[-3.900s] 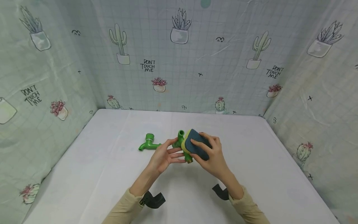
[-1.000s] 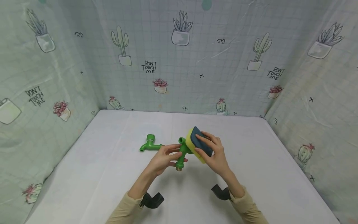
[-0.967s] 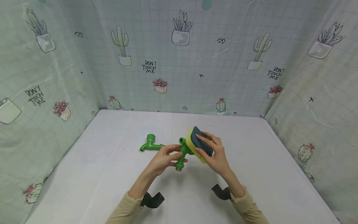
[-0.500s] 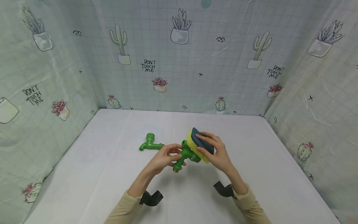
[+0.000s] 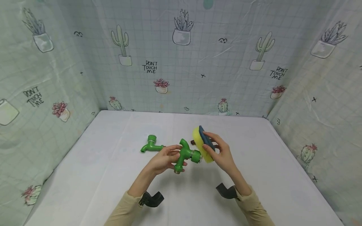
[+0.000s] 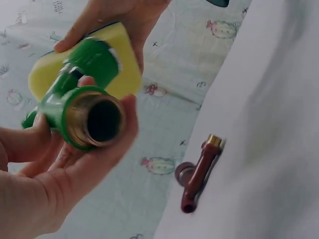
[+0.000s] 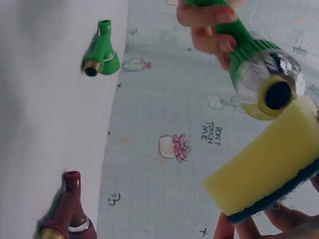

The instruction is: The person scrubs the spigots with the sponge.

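My left hand [image 5: 162, 160] grips a green plastic faucet [image 5: 185, 153] above the table, its ribbed cap pointing right. In the left wrist view the faucet's threaded brass inlet [image 6: 79, 117] faces the camera. A yellow sponge with a dark blue scouring side [image 5: 199, 142] is pinched between the thumb and fingers of my right hand [image 5: 223, 153]. Its yellow face is turned to the faucet, close beside the cap; whether they touch I cannot tell. The right wrist view shows the cap's shiny silver end [image 7: 271, 82] next to the sponge [image 7: 271, 159].
A second green faucet [image 5: 151, 145] lies on the white table [image 5: 113, 175], behind my left hand. Behind the sponge lies a brown faucet [image 6: 200, 174], mostly hidden in the head view. A cactus-print cloth [image 5: 203, 59] walls the table's back and sides.
The held faucet has turned in my left hand, bringing its cap out to the right. The sponge has swung steeper and off the faucet's body. Part of the brown faucet now shows.
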`<act>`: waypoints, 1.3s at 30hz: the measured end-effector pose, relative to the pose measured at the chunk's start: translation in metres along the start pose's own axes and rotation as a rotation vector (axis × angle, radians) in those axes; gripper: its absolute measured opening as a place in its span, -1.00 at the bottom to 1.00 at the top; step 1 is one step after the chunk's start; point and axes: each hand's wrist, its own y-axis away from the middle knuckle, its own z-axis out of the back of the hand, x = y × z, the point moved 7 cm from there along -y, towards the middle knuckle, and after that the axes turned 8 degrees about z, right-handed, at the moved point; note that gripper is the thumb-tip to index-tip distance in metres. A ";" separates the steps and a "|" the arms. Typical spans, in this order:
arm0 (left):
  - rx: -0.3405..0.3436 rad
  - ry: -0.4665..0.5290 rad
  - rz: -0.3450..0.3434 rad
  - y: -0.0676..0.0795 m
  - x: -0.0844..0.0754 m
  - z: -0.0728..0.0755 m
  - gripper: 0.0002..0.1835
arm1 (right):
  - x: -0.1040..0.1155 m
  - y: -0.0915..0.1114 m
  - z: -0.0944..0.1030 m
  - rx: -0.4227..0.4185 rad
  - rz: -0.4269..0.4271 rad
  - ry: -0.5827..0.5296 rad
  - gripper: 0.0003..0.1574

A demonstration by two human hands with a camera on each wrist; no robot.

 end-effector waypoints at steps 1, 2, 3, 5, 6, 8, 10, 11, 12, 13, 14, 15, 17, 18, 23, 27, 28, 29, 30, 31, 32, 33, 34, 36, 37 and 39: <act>0.007 0.055 0.008 -0.001 0.002 0.000 -0.58 | 0.004 -0.001 0.002 -0.018 -0.006 -0.007 -0.46; 0.006 0.110 0.017 -0.002 0.003 0.000 -0.57 | 0.009 -0.001 0.004 -0.032 -0.006 -0.012 -0.46; -0.001 0.163 0.027 -0.003 0.003 0.000 -0.57 | 0.014 -0.002 0.005 -0.041 0.002 -0.014 -0.45; -0.009 0.257 0.043 -0.002 0.001 0.000 -0.54 | 0.020 -0.002 0.006 -0.052 0.025 -0.020 -0.43; -0.012 0.287 0.048 -0.001 0.001 0.000 -0.52 | 0.021 -0.002 0.006 -0.057 0.044 -0.021 -0.42; -0.019 0.309 0.059 0.000 -0.001 0.000 -0.46 | 0.025 -0.002 0.007 -0.067 0.087 -0.013 -0.43; -0.024 0.279 0.062 0.000 -0.001 -0.001 -0.43 | 0.028 -0.003 0.008 -0.079 0.119 -0.004 -0.43; -0.035 0.250 0.059 0.000 0.000 -0.001 -0.45 | 0.030 -0.003 0.009 -0.086 0.132 0.002 -0.44; -0.053 0.214 0.056 -0.001 0.001 -0.001 -0.46 | 0.031 -0.003 0.009 -0.092 0.138 0.010 -0.44; -0.075 0.173 0.052 -0.001 0.001 -0.002 -0.48 | 0.032 -0.003 0.009 -0.095 0.141 0.018 -0.44; -0.099 0.133 0.045 -0.002 0.002 -0.003 -0.50 | 0.032 -0.003 0.008 -0.092 0.144 0.030 -0.45; -0.127 0.096 0.036 -0.002 0.002 -0.004 -0.51 | 0.030 -0.003 0.007 -0.086 0.140 0.031 -0.44; -0.190 0.041 0.008 -0.003 0.001 -0.005 -0.52 | 0.023 -0.002 0.003 -0.068 0.141 0.039 -0.43; -0.229 0.018 -0.003 -0.003 0.001 -0.005 -0.53 | 0.020 -0.001 0.002 -0.059 0.141 0.044 -0.42; -0.392 -0.006 -0.047 0.001 0.001 -0.002 -0.57 | 0.008 0.003 -0.004 -0.035 0.175 0.084 -0.40; -0.426 0.015 -0.050 0.002 0.004 -0.001 -0.58 | 0.009 0.005 -0.007 -0.017 0.221 0.108 -0.40; -0.430 0.030 -0.050 0.002 0.004 0.000 -0.57 | 0.010 0.006 -0.008 -0.009 0.232 0.111 -0.40; -0.435 0.048 -0.054 0.002 0.004 0.001 -0.57 | 0.011 0.006 -0.009 0.000 0.242 0.113 -0.40; -0.447 0.064 -0.053 0.003 0.004 0.003 -0.54 | 0.011 0.006 -0.010 0.010 0.248 0.116 -0.40; -0.459 0.082 -0.054 0.003 0.004 0.005 -0.49 | 0.012 0.006 -0.011 0.021 0.254 0.117 -0.40; -0.469 0.096 -0.060 0.004 0.003 0.008 -0.43 | 0.012 0.006 -0.012 0.031 0.256 0.118 -0.41; -0.475 0.108 -0.068 0.005 0.002 0.010 -0.36 | 0.012 0.006 -0.013 0.042 0.255 0.119 -0.41; -0.481 0.118 -0.072 0.006 0.001 0.012 -0.29 | 0.011 0.007 -0.014 0.052 0.250 0.121 -0.41; -0.484 0.113 -0.086 0.007 -0.002 0.016 -0.19 | 0.008 0.008 -0.016 0.071 0.235 0.123 -0.42; -0.486 0.103 -0.089 0.008 -0.003 0.019 -0.18 | 0.008 0.008 -0.016 0.081 0.227 0.128 -0.42; -0.495 0.080 -0.098 0.010 -0.006 0.025 -0.25 | 0.005 0.009 -0.016 0.099 0.214 0.135 -0.43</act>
